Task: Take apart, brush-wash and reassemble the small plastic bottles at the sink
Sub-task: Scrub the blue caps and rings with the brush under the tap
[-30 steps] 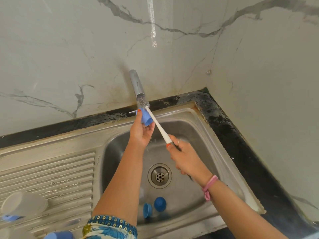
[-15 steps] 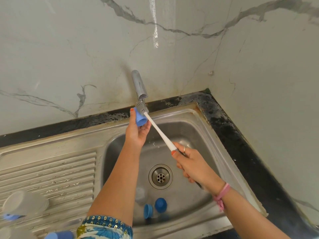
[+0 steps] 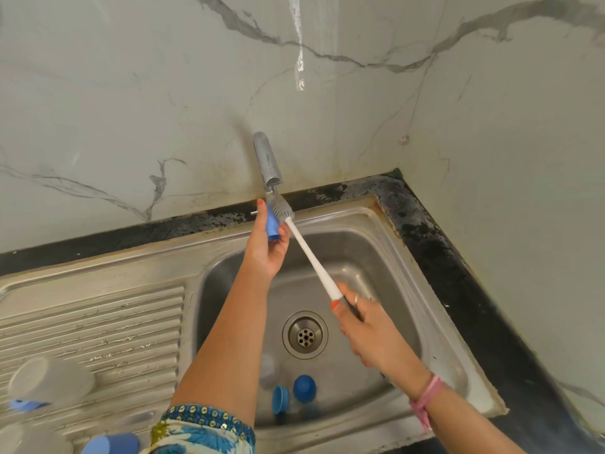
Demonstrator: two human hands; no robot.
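Observation:
My left hand (image 3: 266, 249) holds a small blue bottle part (image 3: 272, 224) up just under the metal tap spout (image 3: 266, 160). My right hand (image 3: 363, 326) grips the handle end of a long white bottle brush (image 3: 312, 258). Its grey bristle head (image 3: 283, 210) lies against the top of the blue part, below the spout. Two more blue bottle parts (image 3: 304, 388) and a clear plastic piece (image 3: 269, 368) lie at the near side of the steel sink basin (image 3: 376, 257).
The round drain (image 3: 305, 335) sits mid-basin. On the ribbed draining board (image 3: 98, 335) at the left lie a clear bottle with a blue end (image 3: 49, 383) and another blue piece (image 3: 111, 444). A black counter edge (image 3: 435, 244) and marble walls enclose the corner.
My left hand has turned the blue part more upright and lifted it slightly toward the spout. The brush head has come out alongside its top. My right hand has shifted a little right.

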